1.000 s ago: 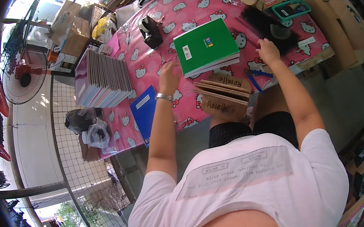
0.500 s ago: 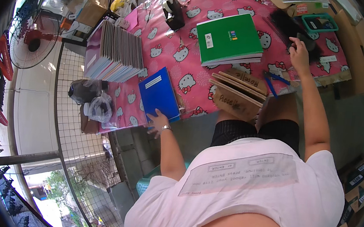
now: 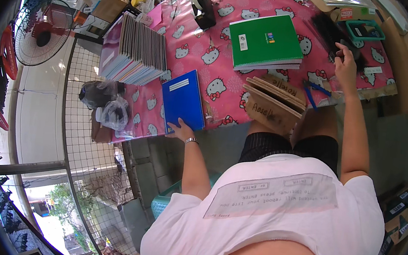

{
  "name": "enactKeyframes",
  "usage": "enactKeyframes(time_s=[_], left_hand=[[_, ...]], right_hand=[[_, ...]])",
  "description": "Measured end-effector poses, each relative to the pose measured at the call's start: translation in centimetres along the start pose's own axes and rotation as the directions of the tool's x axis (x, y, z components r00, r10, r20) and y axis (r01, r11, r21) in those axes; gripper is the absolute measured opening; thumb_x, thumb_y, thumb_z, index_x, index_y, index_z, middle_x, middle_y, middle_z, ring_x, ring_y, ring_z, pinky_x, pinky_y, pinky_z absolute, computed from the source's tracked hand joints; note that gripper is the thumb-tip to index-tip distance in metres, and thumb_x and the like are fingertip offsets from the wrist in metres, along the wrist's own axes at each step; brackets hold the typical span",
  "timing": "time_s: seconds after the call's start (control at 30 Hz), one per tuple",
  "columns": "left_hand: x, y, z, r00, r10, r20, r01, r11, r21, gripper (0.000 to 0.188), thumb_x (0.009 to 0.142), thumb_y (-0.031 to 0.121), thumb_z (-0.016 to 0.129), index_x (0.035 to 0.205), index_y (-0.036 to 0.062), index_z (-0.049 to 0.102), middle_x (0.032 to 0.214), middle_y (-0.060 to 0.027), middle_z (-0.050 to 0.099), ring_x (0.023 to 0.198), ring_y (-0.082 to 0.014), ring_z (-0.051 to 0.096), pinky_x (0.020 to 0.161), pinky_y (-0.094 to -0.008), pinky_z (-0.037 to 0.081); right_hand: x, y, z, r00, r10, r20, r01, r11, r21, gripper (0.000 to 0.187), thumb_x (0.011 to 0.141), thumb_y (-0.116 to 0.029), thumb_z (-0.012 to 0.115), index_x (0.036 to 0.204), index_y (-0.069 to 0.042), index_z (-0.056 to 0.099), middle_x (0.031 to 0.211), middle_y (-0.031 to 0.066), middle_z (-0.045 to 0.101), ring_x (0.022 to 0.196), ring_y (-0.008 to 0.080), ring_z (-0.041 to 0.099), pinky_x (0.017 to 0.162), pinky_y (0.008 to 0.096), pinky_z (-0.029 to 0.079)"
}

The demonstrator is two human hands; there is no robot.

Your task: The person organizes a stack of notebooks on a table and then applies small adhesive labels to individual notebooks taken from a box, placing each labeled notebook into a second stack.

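At the near edge of the table, my left hand grips the near corner of a blue notebook, thumb on its cover and fingers at its edge. Off to the right, my right hand lies by a black bristled brush, its fingers loosely bent and apart at the brush's edge. Between the hands lie a stack of notebooks with a green cover on top and a brown cardboard holder with handwriting. Blue-handled pliers or scissors rest right of the holder.
A tall stack of notebooks stands on the left of the pink patterned table. A black tape dispenser sits farther back. A teal tray and cardboard flank the right side; plastic bags and a fan are left.
The view has shifted slightly. My left hand has closed in on the blue notebook's corner, and the notebook has turned a little. My right hand's fingers have bent more; the brush has stayed put.
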State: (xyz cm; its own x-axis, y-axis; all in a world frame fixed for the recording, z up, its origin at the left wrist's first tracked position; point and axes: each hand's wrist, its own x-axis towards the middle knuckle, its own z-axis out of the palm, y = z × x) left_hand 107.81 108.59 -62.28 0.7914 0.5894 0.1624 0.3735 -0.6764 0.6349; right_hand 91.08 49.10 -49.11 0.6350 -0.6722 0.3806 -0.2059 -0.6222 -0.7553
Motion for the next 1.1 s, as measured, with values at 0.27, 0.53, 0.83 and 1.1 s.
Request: enactKeyframes(time_s=[0.27,0.53,0.83,1.1], left_hand=[[4.4,0.8,-2.6,0.984,0.023,0.174,-0.065,0.968,0.242,0.092,0.076,0.065,0.068,0.149,0.0177,0.037,0.150,-0.0292,0.025,0.140,-0.0444,0.026,0.114,-0.0548,0.021],[4.8,-0.6,-2.6,0.978,0.118,0.174,-0.173,0.922,0.347,0.086,0.077,0.063,0.067,0.145,0.0144,0.045,0.139,-0.0211,0.039,0.130,-0.0404,0.036,0.110,-0.0529,0.030],[2.4,1.0,-4.3,0.978,-0.100,0.184,0.090,0.994,0.060,0.071,0.083,0.048,0.070,0.140,0.0101,0.050,0.133,-0.0200,0.049,0.120,-0.0368,0.048,0.098,-0.0487,0.043],[11.0,-2.7,-8.3,0.852,0.102,0.514,-0.498,0.463,0.733,0.026,0.096,0.026,0.058,0.118,0.0158,0.067,0.104,-0.0054,0.071,0.101,-0.0171,0.067,0.082,-0.0363,0.054]], right_hand=[[0.0,-0.4,-1.9,0.998,-0.043,-0.038,0.043,0.999,0.002,0.040,0.085,-0.005,0.054,0.125,-0.012,0.059,0.099,0.0119,0.058,0.088,0.0262,0.060,0.081,0.0372,0.049],[-0.4,-0.2,-2.5,0.997,0.070,-0.022,-0.069,0.997,0.040,0.041,0.085,-0.005,0.054,0.125,-0.013,0.059,0.101,0.0109,0.059,0.089,0.0255,0.061,0.081,0.0360,0.049],[-0.1,1.3,-2.9,0.998,0.035,-0.060,-0.033,0.999,0.033,0.042,0.083,-0.005,0.055,0.125,-0.013,0.060,0.102,0.0103,0.059,0.092,0.0251,0.060,0.081,0.0366,0.049],[0.4,-0.5,-3.0,0.995,0.104,-0.003,-0.103,0.992,0.074,0.043,0.085,-0.005,0.055,0.127,-0.013,0.059,0.102,0.0098,0.060,0.086,0.0208,0.061,0.078,0.0339,0.049]])
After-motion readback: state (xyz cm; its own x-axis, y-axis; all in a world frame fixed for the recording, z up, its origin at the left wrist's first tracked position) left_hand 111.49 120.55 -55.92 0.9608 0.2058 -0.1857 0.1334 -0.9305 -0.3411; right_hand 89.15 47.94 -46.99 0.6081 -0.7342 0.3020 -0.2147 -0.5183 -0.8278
